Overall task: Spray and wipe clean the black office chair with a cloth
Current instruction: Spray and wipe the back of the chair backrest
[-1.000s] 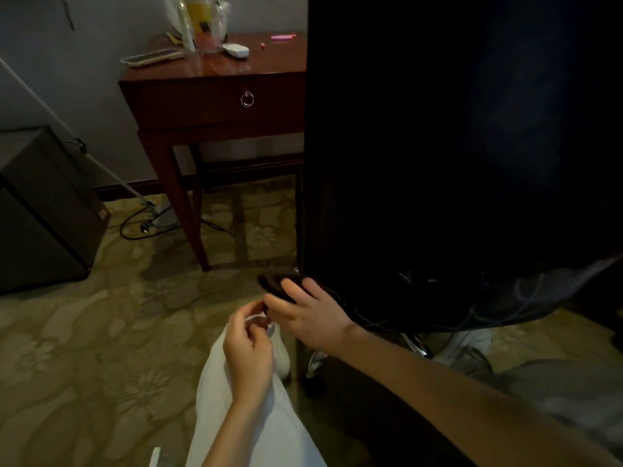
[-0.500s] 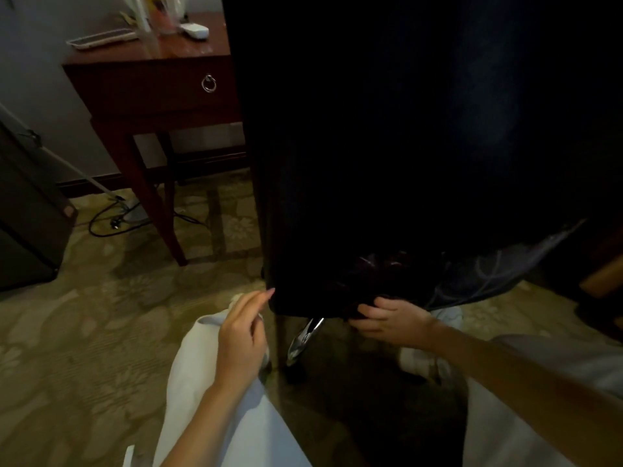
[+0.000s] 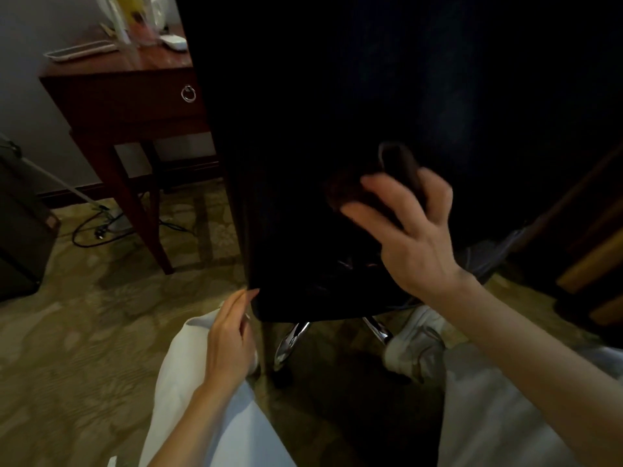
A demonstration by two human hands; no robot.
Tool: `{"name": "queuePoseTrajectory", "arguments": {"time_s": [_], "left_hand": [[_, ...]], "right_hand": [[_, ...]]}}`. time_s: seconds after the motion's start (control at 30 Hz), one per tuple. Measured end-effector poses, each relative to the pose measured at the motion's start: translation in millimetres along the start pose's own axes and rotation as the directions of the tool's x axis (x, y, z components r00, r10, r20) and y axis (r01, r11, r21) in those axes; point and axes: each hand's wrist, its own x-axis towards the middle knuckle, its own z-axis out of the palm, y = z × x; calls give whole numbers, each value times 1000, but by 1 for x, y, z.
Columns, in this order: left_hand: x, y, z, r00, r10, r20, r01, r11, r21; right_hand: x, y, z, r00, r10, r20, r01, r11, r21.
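Note:
The black office chair stands close in front of me, its tall back filling the upper middle of the head view. My right hand grips a dark cloth with spread fingers and holds it against the lower part of the chair back. A fold of the cloth sticks up between the fingers. My left hand is lower left, fingers straight, with its tips at the bottom left corner of the chair back. Chrome legs of the chair base show beneath.
A red-brown wooden desk with a ring-pull drawer stands to the left and carries a tray and bagged items. Cables lie on the patterned carpet beside a dark box. My white shoe sits by the base.
My right hand has risen with the cloth from the bottom edge of the chair back to higher up. The left hand stays near the lower left corner, fingers now straighter.

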Motion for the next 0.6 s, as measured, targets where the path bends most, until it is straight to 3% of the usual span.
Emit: {"name": "queuePoseTrajectory", "arguments": {"time_s": [0.1, 0.17, 0.2, 0.23, 0.3, 0.33, 0.4, 0.47, 0.53, 0.6], "left_hand": [[1, 7, -1, 999, 27, -26, -25, 997, 66], [0, 11, 0, 998, 31, -48, -29, 999, 29], [0, 9, 1, 998, 29, -51, -27, 999, 40], [0, 7, 0, 998, 26, -52, -23, 998, 50], [0, 5, -2, 999, 2, -38, 0, 999, 54], [0, 2, -3, 1000, -2, -23, 4, 998, 63], [1, -3, -4, 1000, -9, 10, 9, 997, 79], [4, -4, -6, 999, -39, 18, 38, 997, 62], [5, 3, -7, 997, -72, 4, 72, 997, 24], [7, 8, -7, 997, -68, -33, 68, 998, 15]], "right_hand": [[1, -12, 30, 991, 126, -37, -126, 992, 6], [-37, -23, 55, 994, 55, 94, -52, 998, -41], [-65, -29, 65, 972, -36, 233, 54, 996, -70], [-92, -35, 70, 907, -145, 396, 188, 980, -72], [-141, -47, 73, 657, -291, 696, 367, 929, 42], [-160, -53, 73, 546, -292, 785, 376, 923, 82], [-180, -64, 72, 460, -230, 858, 305, 948, 90], [-173, -70, 71, 517, -164, 840, 206, 976, 64], [-144, -69, 68, 709, -173, 684, 198, 979, 43], [-95, -61, 61, 889, -142, 435, 152, 988, 12]]}}
